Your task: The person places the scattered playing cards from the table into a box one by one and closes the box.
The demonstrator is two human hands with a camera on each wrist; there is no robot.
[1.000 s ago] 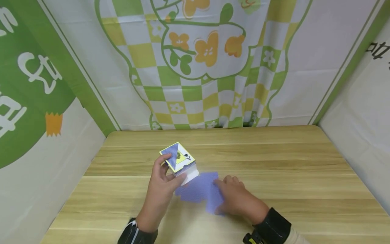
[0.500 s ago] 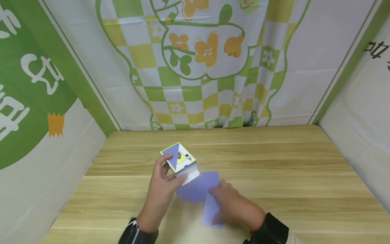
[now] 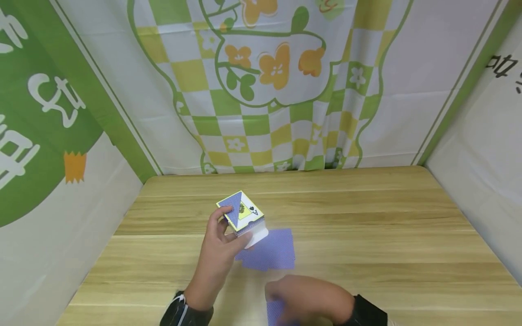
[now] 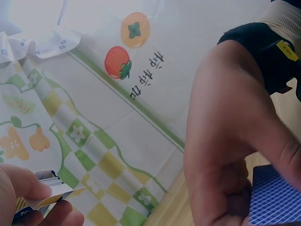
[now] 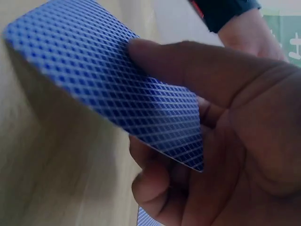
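My left hand (image 3: pixel 216 260) grips a playing-card box (image 3: pixel 242 210), blue, white and yellow with an ace printed on its face. The box's white flap (image 3: pixel 258 235) hangs open toward me, and my thumb lies against it. Below and right of the box, several blue-backed playing cards (image 3: pixel 277 249) lie overlapping, face down on the table. Nearer me, my right hand (image 3: pixel 311 296) pinches a playing card (image 5: pixel 108 80) between thumb and fingers, its blue lattice back showing in the right wrist view. In the head view that hand blurs and hides much of the card.
The wooden table (image 3: pixel 387 217) spreads around the cards on all sides. A checkered, flowered cloth (image 3: pixel 281 127) hangs along its back edge. White and green cloth walls (image 3: pixel 481 136) stand at left and right. Dark bands (image 4: pixel 261 52) wrap both wrists.
My right hand has drawn one card off the spread cards and toward the table's near edge, lifting it. The left hand keeps its hold on the box, almost still.
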